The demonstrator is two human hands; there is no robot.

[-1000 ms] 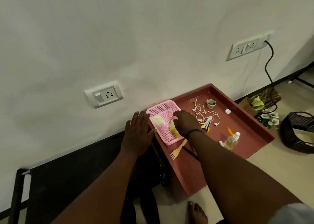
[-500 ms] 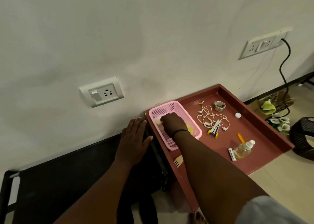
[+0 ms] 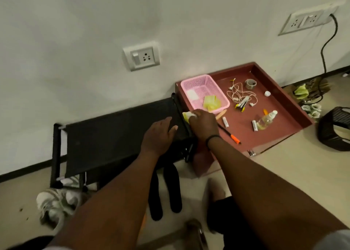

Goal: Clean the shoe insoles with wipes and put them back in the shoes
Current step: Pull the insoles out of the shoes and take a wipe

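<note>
Since the earlier frames the right hand (image 3: 202,123) has come out of the pink basket (image 3: 205,93) and now sits just at the basket's 7 o'clock corner, fingers curled round a pale yellow-white wipe (image 3: 187,115); more yellow-green wipes (image 3: 212,102) lie inside the basket; the left hand (image 3: 159,136) rests flat, fingers straight, holding nothing, on the black shoe rack (image 3: 113,136), just beside the right hand at its 9 o'clock. Both dark insoles (image 3: 164,191) lie on the floor side by side, their long axes running roughly 12 to 6 o'clock, well apart from the wipe, at about 6 to 7 o'clock of the gripping hand; a pale shoe (image 3: 56,202) lies farther off toward 8 o'clock. By my judgement the wipe must travel down toward 6 o'clock; the left hand is slightly nearer to lift an insole.
</note>
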